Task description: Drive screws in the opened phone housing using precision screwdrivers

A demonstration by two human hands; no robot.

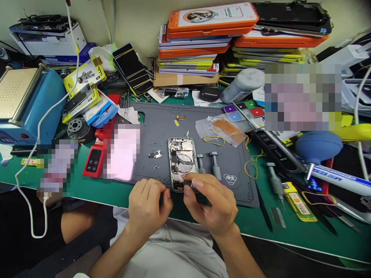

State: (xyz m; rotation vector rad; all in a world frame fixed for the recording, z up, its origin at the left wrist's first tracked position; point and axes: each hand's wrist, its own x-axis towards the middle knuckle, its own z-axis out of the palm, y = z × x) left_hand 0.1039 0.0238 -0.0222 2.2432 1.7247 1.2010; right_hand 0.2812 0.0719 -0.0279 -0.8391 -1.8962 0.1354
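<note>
An opened phone (182,159) lies back-up on the dark grey work mat (162,127), its inner parts showing. My left hand (148,202) rests curled just left of the phone's near end, fingertips pressed together. My right hand (211,202) is at the phone's near right corner, thumb and fingers pinched round a small dark part I cannot make out. A tiny loose bracket (155,154) lies on the mat left of the phone. Two grey screwdriver handles (215,165) stand just right of it.
A red device (93,161) and blue machine (26,102) sit at the left, with a white cable (37,127). Stacked orange and yellow cases (211,23) line the back. A blue air blower (319,146), tweezers, rubber bands and tools crowd the right. The green table edge (290,239) runs close in front.
</note>
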